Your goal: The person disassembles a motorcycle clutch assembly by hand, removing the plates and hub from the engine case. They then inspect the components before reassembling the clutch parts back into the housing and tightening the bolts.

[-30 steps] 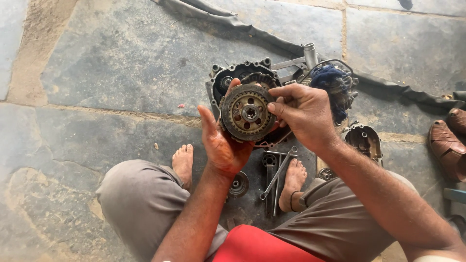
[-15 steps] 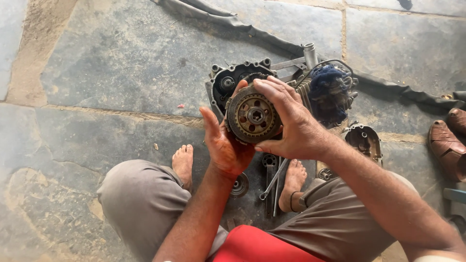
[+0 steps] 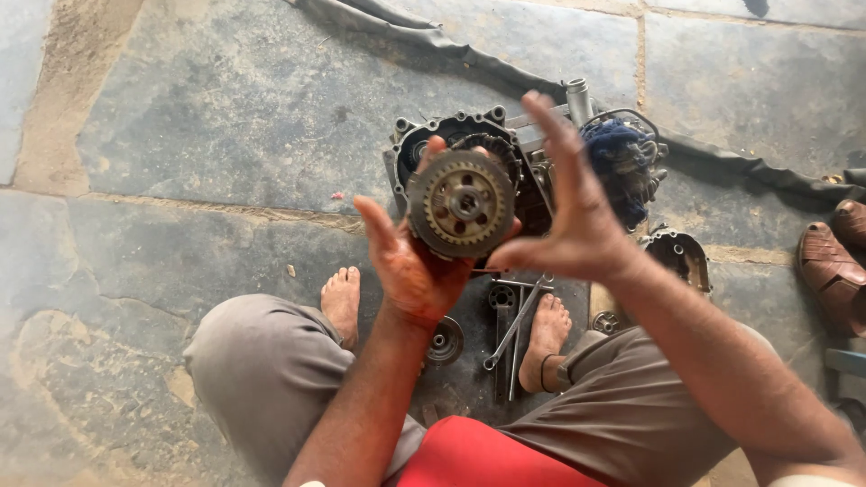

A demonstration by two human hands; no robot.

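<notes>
A: Clutch gear [image 3: 461, 204], round and toothed, sits cupped in the left hand [image 3: 410, 271], held up above the engine case [image 3: 451, 144] on the stone floor [image 3: 225, 117].

B: And the right hand [image 3: 577, 225]?

A: Spread wide, fingers released, only its thumb near the gear's rim, leaving the hub face exposed.

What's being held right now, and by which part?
The left hand holds a round toothed clutch gear, cradled from behind and at its rim. The right hand is open beside it, holding nothing.

Dull, grimy metal clutch gear [image 3: 461, 204], matt rough stone floor [image 3: 216, 117], blue cloth rag [image 3: 619, 162], steel wrenches [image 3: 516, 326]
</notes>
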